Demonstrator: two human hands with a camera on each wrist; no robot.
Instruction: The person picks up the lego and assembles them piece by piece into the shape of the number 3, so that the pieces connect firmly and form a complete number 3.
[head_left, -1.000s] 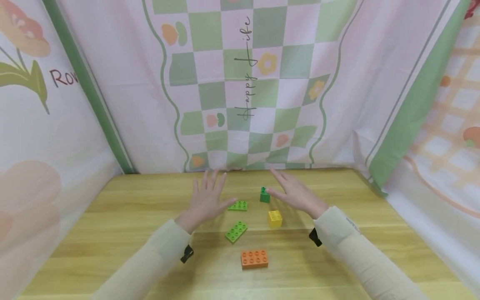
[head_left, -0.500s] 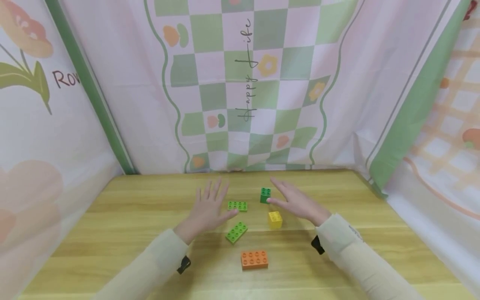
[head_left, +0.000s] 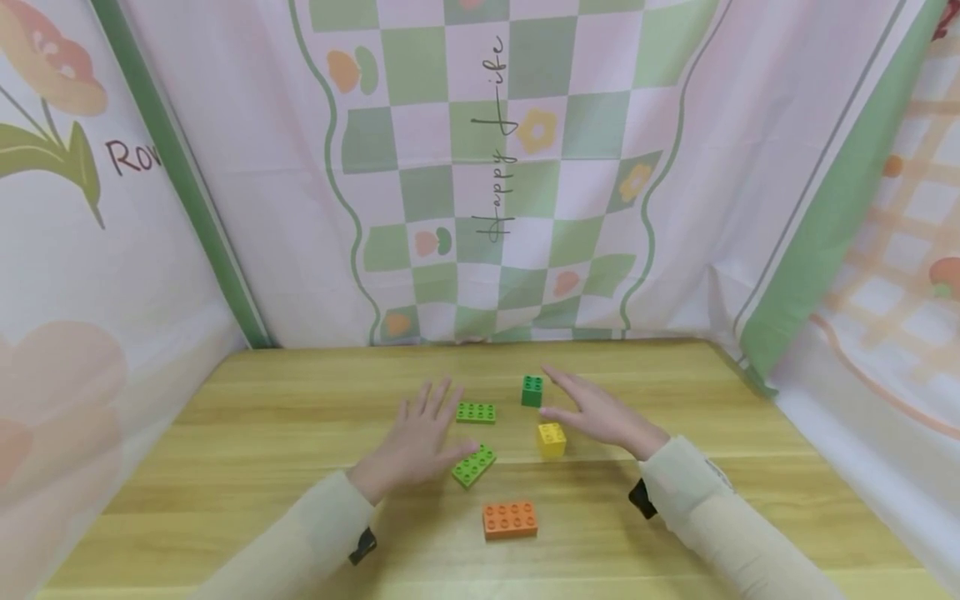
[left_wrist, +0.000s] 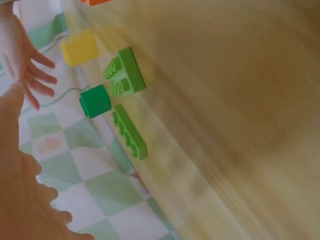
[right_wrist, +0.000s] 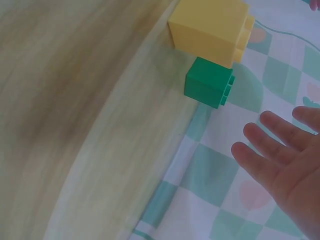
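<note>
My left hand (head_left: 412,442), fingers spread and holding nothing, is over the table left of two light green bricks. Its thumb tip overlaps the nearer, slanted light green brick (head_left: 472,468) in the head view; the farther light green brick (head_left: 476,413) lies just right of the fingertips. On the other side my right hand (head_left: 600,412) has straight fingers and nothing in its grasp. Beside its fingers stands a dark green brick (head_left: 532,391), and by its thumb a yellow brick (head_left: 551,440). Both also show in the right wrist view, the dark green brick (right_wrist: 207,82) nearer the fingertips.
An orange brick (head_left: 510,520) with two rows of studs lies closest to the person on the wooden table (head_left: 247,467). A checkered curtain (head_left: 495,167) hangs behind the table's far edge, and printed cloth walls (head_left: 60,333) stand at both sides.
Both hands have drawn back toward the person, the left one farther and lower, its thumb moving from the farther light green brick to the nearer one. The bricks have stayed put.
</note>
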